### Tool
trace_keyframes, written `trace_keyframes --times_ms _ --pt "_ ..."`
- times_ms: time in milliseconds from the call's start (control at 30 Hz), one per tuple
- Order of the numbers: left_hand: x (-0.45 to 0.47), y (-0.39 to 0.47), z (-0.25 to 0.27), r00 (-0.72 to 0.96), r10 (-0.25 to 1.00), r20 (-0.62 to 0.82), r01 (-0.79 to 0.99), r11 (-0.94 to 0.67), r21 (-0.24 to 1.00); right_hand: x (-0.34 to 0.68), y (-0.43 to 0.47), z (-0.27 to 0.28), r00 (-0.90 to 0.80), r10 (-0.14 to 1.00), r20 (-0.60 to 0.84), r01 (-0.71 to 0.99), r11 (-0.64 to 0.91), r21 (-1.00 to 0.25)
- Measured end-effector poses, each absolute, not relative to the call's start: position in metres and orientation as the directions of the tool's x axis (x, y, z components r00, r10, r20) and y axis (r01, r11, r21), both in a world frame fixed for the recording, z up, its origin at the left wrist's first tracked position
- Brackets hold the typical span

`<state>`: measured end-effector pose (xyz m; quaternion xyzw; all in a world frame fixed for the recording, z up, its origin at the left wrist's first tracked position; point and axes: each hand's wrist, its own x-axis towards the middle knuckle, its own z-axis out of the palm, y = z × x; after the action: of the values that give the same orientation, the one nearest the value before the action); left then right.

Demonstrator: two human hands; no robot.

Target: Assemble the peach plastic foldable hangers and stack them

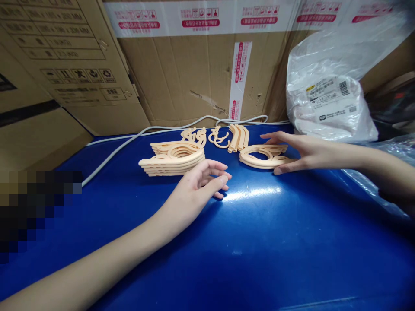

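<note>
Cream plastic folding-hanger parts lie toward the back of the blue table. My left hand [204, 178] hovers at the front right of a taller stack of hanger pieces [171, 162], its fingers loosely bent and apart with nothing in them. At the right end of a lower stack of similar pieces [259, 164], my right hand [292, 152] is spread, thumb along the front and fingers behind; whether it touches the pieces is hard to tell. Behind and between the stacks are several hooks [197, 136], more hooks [219, 138] and a group of curved bars [239, 137].
A white cable [129, 139] runs along the back of the blue table [240, 250]. Cardboard boxes [181, 73] with printed tape stand behind it. At the back right sits a white plastic bag [330, 99] with a label, and clear plastic wrap [382, 190] lies at the right edge.
</note>
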<state>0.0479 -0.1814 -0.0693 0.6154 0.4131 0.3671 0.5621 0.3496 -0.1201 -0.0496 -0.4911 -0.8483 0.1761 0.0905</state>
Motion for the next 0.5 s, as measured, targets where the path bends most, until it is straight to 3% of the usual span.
trace_keyframes --times_ms 233,500 --pt "0.048 -0.183 -0.070 0.394 0.919 -0.012 0.111 -0.035 0.993 0.362 -0.117 -0.047 -0.523 0.849 -0.082 0.814 0.469 -0.343" --pt "0.048 -0.182 -0.070 0.390 0.921 -0.019 0.118 -0.030 0.993 0.366 -0.116 -0.043 -0.535 0.837 -0.117 0.805 0.462 -0.374"
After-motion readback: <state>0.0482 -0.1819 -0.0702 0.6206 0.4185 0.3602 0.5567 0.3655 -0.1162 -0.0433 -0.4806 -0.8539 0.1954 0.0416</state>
